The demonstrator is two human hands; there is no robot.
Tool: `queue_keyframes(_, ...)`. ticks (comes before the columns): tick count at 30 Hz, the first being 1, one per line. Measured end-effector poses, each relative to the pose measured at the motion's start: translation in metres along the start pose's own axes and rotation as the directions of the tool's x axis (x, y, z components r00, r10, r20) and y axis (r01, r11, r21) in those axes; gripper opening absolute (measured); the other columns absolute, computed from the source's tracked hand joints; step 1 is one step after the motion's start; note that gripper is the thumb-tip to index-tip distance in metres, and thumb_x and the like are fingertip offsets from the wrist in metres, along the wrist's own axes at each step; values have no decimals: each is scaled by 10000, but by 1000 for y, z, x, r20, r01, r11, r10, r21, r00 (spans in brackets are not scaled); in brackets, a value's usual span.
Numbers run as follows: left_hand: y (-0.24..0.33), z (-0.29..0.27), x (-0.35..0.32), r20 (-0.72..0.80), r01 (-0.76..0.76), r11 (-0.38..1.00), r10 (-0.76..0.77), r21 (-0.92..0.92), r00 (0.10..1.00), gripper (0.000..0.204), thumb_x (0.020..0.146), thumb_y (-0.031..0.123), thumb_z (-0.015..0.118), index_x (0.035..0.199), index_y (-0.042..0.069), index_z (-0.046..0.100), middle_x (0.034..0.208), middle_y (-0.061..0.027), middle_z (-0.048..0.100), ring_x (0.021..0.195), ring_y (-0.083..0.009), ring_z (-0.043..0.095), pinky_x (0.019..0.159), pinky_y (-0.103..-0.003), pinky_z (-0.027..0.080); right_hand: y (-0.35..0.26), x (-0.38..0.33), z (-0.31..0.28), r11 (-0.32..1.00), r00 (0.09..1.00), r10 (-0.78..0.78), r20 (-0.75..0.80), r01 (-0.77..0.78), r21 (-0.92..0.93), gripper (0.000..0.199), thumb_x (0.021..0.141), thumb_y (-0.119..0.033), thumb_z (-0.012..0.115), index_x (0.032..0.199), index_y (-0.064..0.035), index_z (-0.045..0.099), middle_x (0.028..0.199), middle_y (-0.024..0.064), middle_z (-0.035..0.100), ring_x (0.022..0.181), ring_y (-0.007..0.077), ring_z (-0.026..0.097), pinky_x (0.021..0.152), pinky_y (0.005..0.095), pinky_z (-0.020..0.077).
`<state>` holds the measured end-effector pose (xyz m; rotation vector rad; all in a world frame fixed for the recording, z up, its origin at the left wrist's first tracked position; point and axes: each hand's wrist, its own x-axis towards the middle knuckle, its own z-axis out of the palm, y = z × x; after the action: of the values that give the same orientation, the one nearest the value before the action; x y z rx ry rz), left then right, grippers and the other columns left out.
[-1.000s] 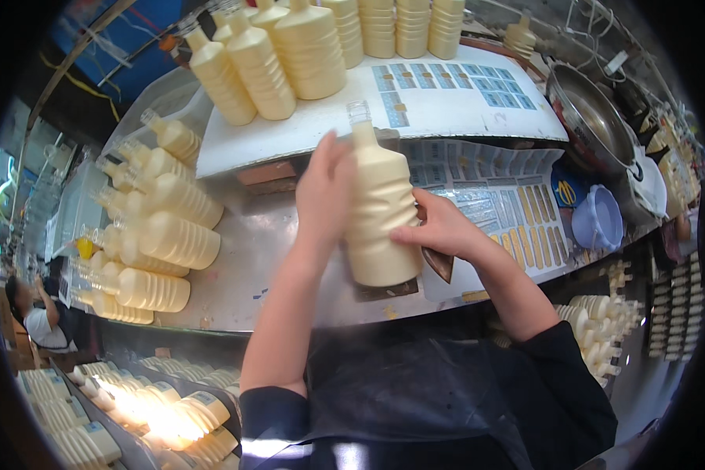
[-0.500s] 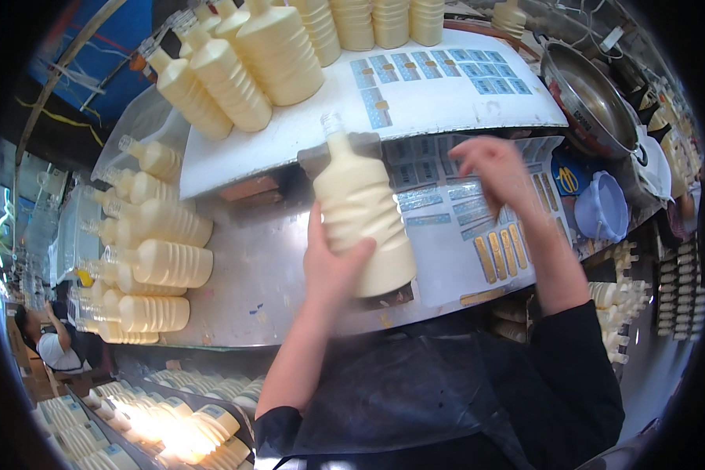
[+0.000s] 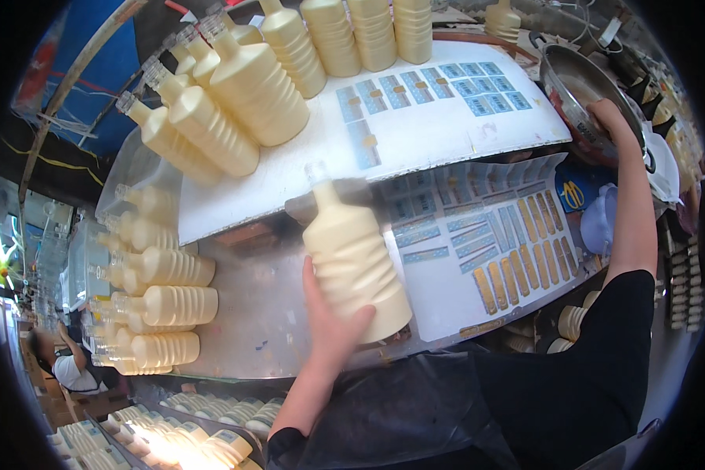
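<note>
Left hand point(image 3: 330, 327) grips cream bottle point(image 3: 354, 262) upright; right hand point(image 3: 605, 117), at two o'clock, rests fingers on metal bowl point(image 3: 576, 86), grip unclear.

One view only, a fisheye camera on the person's head, looking steeply down over the chest onto the metal worktable point(image 3: 251, 313); the picture is upright and unmirrored, with a black rim ringing it and straight edges bowing toward that rim; the left hand point(image 3: 333, 329) and its cream bottle point(image 3: 352, 258) sit close beneath the lens at centre; the right hand point(image 3: 607, 117) reaches far out toward 2 o'clock; the white board point(image 3: 415, 133) lies farther off at 12 o'clock; a row of lying bottles point(image 3: 164, 305) runs along 9 o'clock; there is no second view to overlap.
</note>
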<state>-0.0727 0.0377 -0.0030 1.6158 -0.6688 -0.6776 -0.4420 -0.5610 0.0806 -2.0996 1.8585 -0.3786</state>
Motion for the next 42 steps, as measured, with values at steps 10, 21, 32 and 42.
queue_keyframes(10,-1,1,1,5,53,992,-53,-111,999,1136,704,137,789,1622,43,127,1518,-229,380,1352,-338,484,1124,-442,435,36,19,-19,990,979,81,185,-101,96,419,947,-389,682,1157,-33,749,1075,151,758,954,236,707,822,354,540)
queue_keyframes(21,-3,2,0,9,19,981,-17,-196,1000,1101,747,71,745,1630,47,89,1563,-211,346,1404,-324,438,1163,-425,392,-53,-101,-43,544,974,-166,151,-37,838,280,1028,-409,629,885,-169,609,599,-90,501,419,16,399,376,182,286)
queue_keyframes(32,10,4,0,18,12,985,-9,-172,1000,1094,773,118,805,1621,9,123,1565,-213,357,1406,-308,432,1161,-415,386,-161,-310,64,731,540,-642,544,219,646,190,972,-176,694,1081,-23,718,921,5,702,791,45,639,722,186,528)
queue_keyframes(42,-4,2,-1,-17,-75,987,73,-145,997,1010,826,182,780,1609,-19,174,1538,-220,400,1386,-305,459,1156,-400,383,-140,-381,165,664,631,-742,229,738,120,230,874,-85,653,1077,-30,745,1098,117,740,975,340,702,855,408,568)
